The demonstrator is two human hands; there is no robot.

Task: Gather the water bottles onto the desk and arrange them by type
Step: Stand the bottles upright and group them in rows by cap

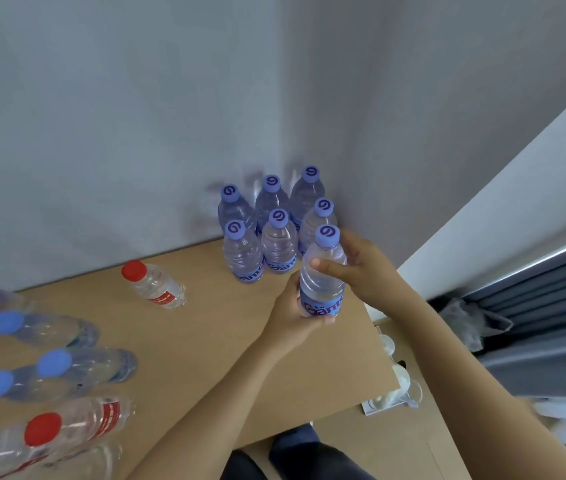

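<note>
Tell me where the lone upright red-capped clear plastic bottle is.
In the head view, the red-capped clear bottle stands on the wooden desk near the wall, left of the purple-capped bottle cluster.

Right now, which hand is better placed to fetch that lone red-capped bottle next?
Probably the left hand: both grip the held bottle, but the red-capped bottle stands on its side of the desk.

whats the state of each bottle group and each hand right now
held bottle: upright, capped, gripped by both hands
left hand: wrapped round its base
right hand: holding its upper body
purple-cap cluster: six upright in the desk corner
lone red-cap bottle: standing apart, capped
left-edge bottles: capped, ungrouped
</note>
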